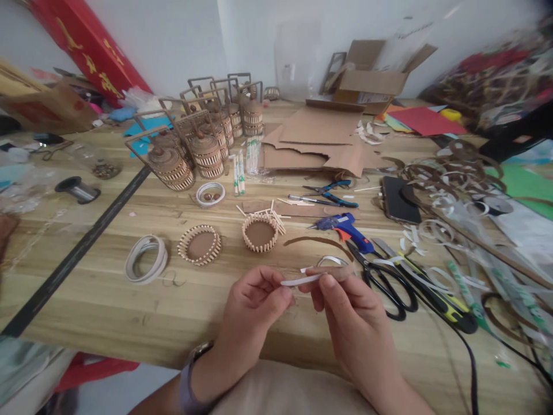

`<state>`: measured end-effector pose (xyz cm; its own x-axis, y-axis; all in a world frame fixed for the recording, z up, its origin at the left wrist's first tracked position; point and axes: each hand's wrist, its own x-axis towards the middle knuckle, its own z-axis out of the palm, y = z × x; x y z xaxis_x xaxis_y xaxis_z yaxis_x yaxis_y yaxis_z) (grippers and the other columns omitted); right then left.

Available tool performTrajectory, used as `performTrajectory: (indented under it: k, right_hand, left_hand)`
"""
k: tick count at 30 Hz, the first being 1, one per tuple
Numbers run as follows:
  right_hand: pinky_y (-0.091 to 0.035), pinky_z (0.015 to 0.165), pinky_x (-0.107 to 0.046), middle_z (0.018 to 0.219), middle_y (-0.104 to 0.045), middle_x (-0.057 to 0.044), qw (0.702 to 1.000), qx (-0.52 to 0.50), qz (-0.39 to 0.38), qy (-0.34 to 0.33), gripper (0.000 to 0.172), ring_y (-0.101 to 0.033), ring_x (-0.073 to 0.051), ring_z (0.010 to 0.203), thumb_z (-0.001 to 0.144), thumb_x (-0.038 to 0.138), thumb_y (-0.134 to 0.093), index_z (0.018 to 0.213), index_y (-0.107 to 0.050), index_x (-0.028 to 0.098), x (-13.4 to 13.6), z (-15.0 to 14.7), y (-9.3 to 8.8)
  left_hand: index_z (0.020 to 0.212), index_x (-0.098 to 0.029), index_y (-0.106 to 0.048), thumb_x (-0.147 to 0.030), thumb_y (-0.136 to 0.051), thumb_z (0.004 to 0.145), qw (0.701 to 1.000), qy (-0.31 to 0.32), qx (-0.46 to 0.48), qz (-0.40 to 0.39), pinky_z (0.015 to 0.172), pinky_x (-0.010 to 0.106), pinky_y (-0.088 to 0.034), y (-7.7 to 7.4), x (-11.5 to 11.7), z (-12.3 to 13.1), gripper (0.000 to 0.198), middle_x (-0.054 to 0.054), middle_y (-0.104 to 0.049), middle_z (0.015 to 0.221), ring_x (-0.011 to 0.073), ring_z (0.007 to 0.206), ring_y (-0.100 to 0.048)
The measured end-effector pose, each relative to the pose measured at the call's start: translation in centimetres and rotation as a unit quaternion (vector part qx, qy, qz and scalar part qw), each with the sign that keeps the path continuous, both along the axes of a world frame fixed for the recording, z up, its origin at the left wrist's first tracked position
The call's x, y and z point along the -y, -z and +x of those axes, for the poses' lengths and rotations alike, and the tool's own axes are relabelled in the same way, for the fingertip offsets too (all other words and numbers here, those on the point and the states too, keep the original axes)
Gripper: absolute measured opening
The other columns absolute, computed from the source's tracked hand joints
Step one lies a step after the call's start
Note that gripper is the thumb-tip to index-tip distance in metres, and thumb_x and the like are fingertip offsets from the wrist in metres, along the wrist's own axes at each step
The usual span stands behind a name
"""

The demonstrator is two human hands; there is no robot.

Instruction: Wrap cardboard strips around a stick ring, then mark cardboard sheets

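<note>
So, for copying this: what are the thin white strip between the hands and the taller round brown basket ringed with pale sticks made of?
Thin white strip, pinched by left hand and right hand: probably paper or tape backing, matte, bending slightly. Taller round brown basket: base looks like matte cardboard, brown as the flat cardboard sheets; sticks seem bare wood or bamboo.

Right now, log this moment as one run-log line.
left hand: pinches white strip | right hand: pinches white strip | nearby: black scissors, blue glue gun
</note>
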<state>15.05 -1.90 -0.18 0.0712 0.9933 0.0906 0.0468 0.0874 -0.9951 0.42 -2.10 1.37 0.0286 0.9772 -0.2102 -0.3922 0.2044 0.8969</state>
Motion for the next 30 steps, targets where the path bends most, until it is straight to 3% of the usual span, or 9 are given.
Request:
performTrajectory:
  k: [4, 7, 10, 13, 17, 21, 30]
  right_hand:
    - [-0.042, 0.046, -0.025, 0.054, -0.060, 0.000, 0.996, 0.071, -0.004, -0.061, 0.043, -0.051, -0.013, 0.050, 0.095, 0.049, -0.055, 0.065, -0.067, 0.021, -0.3, 0.1, -1.4]
    - [-0.042, 0.044, -0.023, 0.053, -0.060, 0.002, 0.973, 0.177, 0.090, -0.115, 0.036, -0.053, -0.012, 0.047, 0.094, 0.036, -0.057, 0.062, -0.062, 0.021, 0.1, 0.3, -3.4]
    - [-0.050, 0.054, -0.024, 0.071, -0.069, 0.000, 0.920, 0.282, 0.255, -0.098, 0.011, -0.063, -0.013, 0.060, 0.092, 0.018, -0.059, 0.086, -0.066, 0.023, 0.8, 0.6, -5.2]
    - [-0.052, 0.066, -0.029, 0.088, -0.075, -0.003, 0.858, 0.376, 0.345, -0.062, 0.020, -0.068, -0.015, 0.072, 0.091, 0.010, -0.061, 0.105, -0.065, 0.023, 0.9, 0.6, -6.1]
    - [-0.048, 0.072, -0.034, 0.091, -0.075, -0.004, 0.810, 0.449, 0.376, -0.022, 0.016, -0.068, -0.018, 0.078, 0.094, 0.014, -0.059, 0.106, -0.067, 0.021, 0.0, 0.3, -5.9]
    - [-0.045, 0.075, -0.034, 0.091, -0.075, -0.004, 0.801, 0.462, 0.379, -0.022, 0.014, -0.067, -0.018, 0.081, 0.095, 0.015, -0.057, 0.105, -0.067, 0.018, -0.4, 0.2, -5.6]
    - [-0.042, 0.071, -0.038, 0.089, -0.075, -0.006, 0.731, 0.528, 0.432, -0.035, 0.022, -0.065, -0.020, 0.076, 0.094, 0.013, -0.050, 0.107, -0.067, 0.016, -0.6, 1.4, -6.4]
  left_hand:
    - [0.075, -0.018, -0.060, -0.029, -0.075, 0.073, 0.999, -0.031, 0.011, -0.004, 0.060, 0.020, -0.047, -0.2, -0.3, -0.3, 0.019, -0.004, -0.062, 0.061, 0.0101, 0.060, -0.057]
    - [0.077, -0.018, -0.061, -0.029, -0.072, 0.074, 0.997, -0.065, -0.028, 0.003, 0.062, 0.020, -0.049, -0.9, -0.4, -0.6, 0.016, -0.003, -0.063, 0.062, 0.0108, 0.062, -0.060]
    - [0.077, -0.019, -0.061, -0.028, -0.071, 0.074, 0.992, -0.083, -0.096, 0.015, 0.059, 0.020, -0.049, -1.8, -0.5, -0.6, 0.014, -0.003, -0.063, 0.061, 0.0118, 0.061, -0.061]
    - [0.075, -0.020, -0.061, -0.029, -0.070, 0.072, 0.984, -0.060, -0.164, 0.029, 0.053, 0.021, -0.047, -2.4, -0.3, -0.5, 0.014, -0.002, -0.065, 0.062, 0.0122, 0.056, -0.058]
    - [0.075, -0.020, -0.065, -0.029, -0.068, 0.077, 0.972, -0.049, -0.223, 0.056, 0.056, 0.022, -0.048, -2.4, 0.1, -0.3, 0.010, -0.001, -0.068, 0.067, 0.0135, 0.060, -0.061]
    - [0.079, -0.021, -0.067, -0.024, -0.063, 0.083, 0.954, -0.045, -0.274, 0.111, 0.060, 0.021, -0.049, -2.4, 0.4, -0.3, 0.006, -0.001, -0.069, 0.071, 0.0139, 0.064, -0.063]
    - [0.089, -0.025, -0.067, -0.014, -0.057, 0.091, 0.869, -0.042, -0.420, 0.257, 0.064, 0.020, -0.048, -3.2, 0.8, -0.4, 0.014, -0.003, -0.070, 0.078, 0.0122, 0.069, -0.063]
